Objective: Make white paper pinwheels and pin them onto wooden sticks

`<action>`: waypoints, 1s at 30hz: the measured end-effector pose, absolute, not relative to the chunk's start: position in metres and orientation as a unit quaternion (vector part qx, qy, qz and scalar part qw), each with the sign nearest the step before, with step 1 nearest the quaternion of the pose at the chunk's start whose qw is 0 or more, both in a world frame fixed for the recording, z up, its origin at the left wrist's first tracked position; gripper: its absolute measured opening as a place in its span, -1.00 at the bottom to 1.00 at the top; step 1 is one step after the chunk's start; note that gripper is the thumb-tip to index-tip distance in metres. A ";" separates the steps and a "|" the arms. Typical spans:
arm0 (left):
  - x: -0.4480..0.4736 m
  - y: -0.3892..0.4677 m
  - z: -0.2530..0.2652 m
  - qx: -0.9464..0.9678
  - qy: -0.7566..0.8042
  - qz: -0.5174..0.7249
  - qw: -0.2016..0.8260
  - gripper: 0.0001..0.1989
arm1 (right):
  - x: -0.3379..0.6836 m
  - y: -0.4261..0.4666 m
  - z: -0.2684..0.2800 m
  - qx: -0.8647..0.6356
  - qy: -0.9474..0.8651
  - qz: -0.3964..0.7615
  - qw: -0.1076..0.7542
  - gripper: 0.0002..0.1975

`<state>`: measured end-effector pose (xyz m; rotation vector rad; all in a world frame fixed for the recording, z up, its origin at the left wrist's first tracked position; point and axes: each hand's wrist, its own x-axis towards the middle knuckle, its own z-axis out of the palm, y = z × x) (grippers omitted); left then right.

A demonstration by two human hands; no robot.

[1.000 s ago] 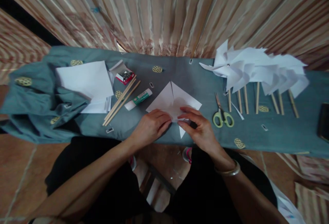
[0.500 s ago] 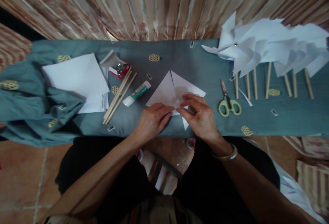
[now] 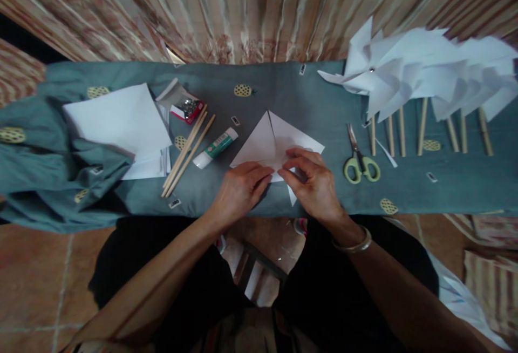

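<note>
A white paper square (image 3: 256,142) with slits cut in from its corners lies before me on the cloth-covered table. At its near edge, my left hand (image 3: 243,183) is closed, with thumb and fingertips pinching the paper. My right hand (image 3: 313,180) is closed too, its thumb and fingers gripping the paper close to the middle. The fingertips of both hands nearly meet there. One pointed paper flap sticks out toward me below my right fingers. My fingers partly hide the sheet's centre.
Left of the paper lie a glue stick (image 3: 216,148), wooden sticks (image 3: 188,153), an open box of metal pins (image 3: 186,107) and stacked white paper (image 3: 121,121). To the right are green-handled scissors (image 3: 358,161), a paper strip (image 3: 386,152) and several finished paper pinwheels (image 3: 421,67) on sticks.
Almost nothing differs. Both hands keep their hold on the paper near its centre, with only a very slight shift of the fingers.
</note>
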<state>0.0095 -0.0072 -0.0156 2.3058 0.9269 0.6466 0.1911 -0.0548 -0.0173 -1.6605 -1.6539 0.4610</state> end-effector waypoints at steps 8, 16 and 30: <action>0.010 -0.008 -0.015 0.861 0.352 0.235 0.284 -0.81 | 0.191 -0.056 -0.017 -0.645 -0.656 0.173 0.352 -0.89; 0.011 -0.008 -0.015 0.862 0.359 0.226 0.277 -0.82 | 0.191 -0.055 -0.017 -0.643 -0.669 0.165 0.336 -0.85; 0.012 -0.006 -0.014 0.867 0.368 0.199 0.272 -0.81 | 0.188 -0.056 -0.019 -0.622 -0.714 0.133 0.292 -0.72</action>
